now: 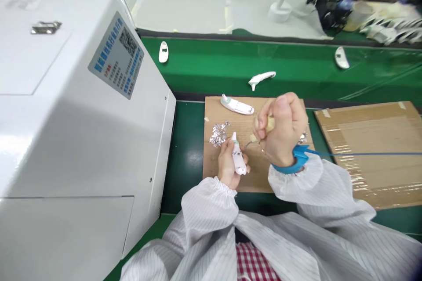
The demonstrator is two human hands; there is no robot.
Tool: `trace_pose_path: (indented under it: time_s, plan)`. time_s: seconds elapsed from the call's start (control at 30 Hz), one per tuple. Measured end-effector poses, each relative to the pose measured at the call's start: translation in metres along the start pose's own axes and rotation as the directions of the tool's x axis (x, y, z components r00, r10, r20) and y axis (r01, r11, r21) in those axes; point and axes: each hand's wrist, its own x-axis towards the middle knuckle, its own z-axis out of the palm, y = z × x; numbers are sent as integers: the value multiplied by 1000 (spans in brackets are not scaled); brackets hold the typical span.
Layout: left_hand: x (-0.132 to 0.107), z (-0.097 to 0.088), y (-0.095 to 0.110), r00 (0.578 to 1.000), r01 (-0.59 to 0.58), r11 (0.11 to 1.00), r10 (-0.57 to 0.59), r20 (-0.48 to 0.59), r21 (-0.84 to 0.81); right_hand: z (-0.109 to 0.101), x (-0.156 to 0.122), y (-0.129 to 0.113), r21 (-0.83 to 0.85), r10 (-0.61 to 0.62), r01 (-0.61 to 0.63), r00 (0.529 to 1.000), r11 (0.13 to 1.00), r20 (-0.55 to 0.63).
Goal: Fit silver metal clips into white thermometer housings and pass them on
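Head view: a white machine fills the space left of the board, a brown sheet lying on the dark green counter. Beyond the board runs a green belt. Right of the board lies a larger cardboard wrapped in film.

Over the board's middle the right hand is fisted, its grip closed around a tool with a pale wooden handle. The tool's thin metal tip points down and left towards the device; I cannot tell whether they touch. A blue strap circles that wrist.

At the board's near left part the left hand has its grip closed on the white device, green-ringed tip pointing away from the person. Just beyond that hand, silver bits lie heaped on the board. A 2nd device lies at the board's far edge, and a 3rd device lies on the belt just beyond the board.
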Motion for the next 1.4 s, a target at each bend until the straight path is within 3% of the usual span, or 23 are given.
trace_pose_path:
  time_s: [0.07, 0.13, 0.17, 0.2, 0.23, 0.27, 0.33, 0.5, 0.8, 0.87, 0.9, 0.97, 1.03, 1.1, 1.17, 1.27, 1.4]
  plan:
    - [0, -2, 3, 1000, 20, 999, -20, -6, 25, -9, 35, 7, -117, -50, 51, 999, 992, 14]
    - [0, -4, 4, 1000, 30, 998, -30, -8, 56, -25, 85, 20, -428, -124, 130, 991, 894, 42]
    - [0, -4, 4, 1000, 27, 997, -27, -2, 71, -34, 112, 28, -652, -89, 153, 987, 743, 131]
    - [0, -5, 3, 1000, 18, 996, -18, 5, 84, -43, 137, 38, -848, 9, 183, 976, 497, 216]
    - [1, -6, 3, 1000, 6, 995, -7, 14, 95, -52, 158, 48, -960, 164, 205, 958, 191, 237]
    - [1, -7, 2, 1000, -9, 995, 6, 23, 104, -60, 175, 58, -976, 238, 196, 948, 94, 213]
    - [2, -10, 0, 999, -33, 993, 29, 40, 112, -71, 193, 77, -979, 359, 205, 915, -19, 184]
    - [6, -18, -4, 996, -27, 993, 17, 84, 113, -71, 183, 95, -955, 509, 283, 837, -86, 202]
    - [8, -20, -1, 996, -18, 994, 9, 84, 112, -56, 114, 68, -890, 666, 456, 664, 0, 340]
    - [8, -17, 1, 998, 16, 996, -20, 53, 83, -60, 108, 53, -899, 610, 431, 695, 71, 382]
    - [8, -16, 1, 998, 35, 997, -38, 40, 63, -63, 106, 43, -904, 543, 393, 729, 166, 416]
    - [8, -14, 2, 997, 64, 998, -65, 29, 30, -67, 99, 18, -830, 362, 274, 802, 485, 476]
    - [8, -12, 2, 996, 75, 997, -75, 37, 8, -66, 85, -6, -576, 210, 127, 851, 807, 481]
    - [8, -11, 2, 995, 81, 997, -80, 51, -6, -60, 64, -22, -272, 117, 4, 896, 962, 427]
    - [7, -10, 2, 995, 81, 997, -80, 55, -7, -50, 39, -27, -63, 83, -66, 943, 996, 322]
    - [5, -7, 1, 997, 72, 997, -72, 27, 10, -34, 10, -21, 59, 67, -74, 992, 996, 104]
    - [2, -1, -3, 999, 42, 999, -42, -20, 14, -17, -1, -10, 146, 26, -11, 994, 989, -103]
